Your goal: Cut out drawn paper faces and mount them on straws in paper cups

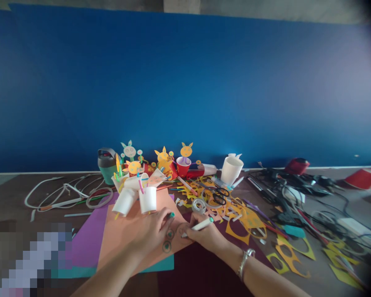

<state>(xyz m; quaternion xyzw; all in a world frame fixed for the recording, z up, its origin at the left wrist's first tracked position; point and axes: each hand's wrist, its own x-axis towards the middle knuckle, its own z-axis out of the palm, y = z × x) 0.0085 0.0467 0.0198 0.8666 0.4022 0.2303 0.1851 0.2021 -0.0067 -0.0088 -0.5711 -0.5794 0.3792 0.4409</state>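
My right hand [200,231] grips a white marker [202,225] with a green end, its tip down on the orange paper [120,239]. Around that tip is a faint round outline. Two small dark circles [167,246] with green marks inside are drawn just to its left. My left hand [156,227] rests on the same sheet, with a small green marker cap [172,215] held at its fingertips. Just beyond it, white paper cups [148,200] lie and stand on the paper, some with coloured straws.
Purple paper [88,239] and teal paper [160,263] lie under the orange sheet. Yellow paper scraps [238,231], scissors [220,196] and a tape roll [199,205] spread rightward. Tangled cables [321,214] cover the far right. Paper animal figures [186,150] and a bottle [107,165] line the blue partition.
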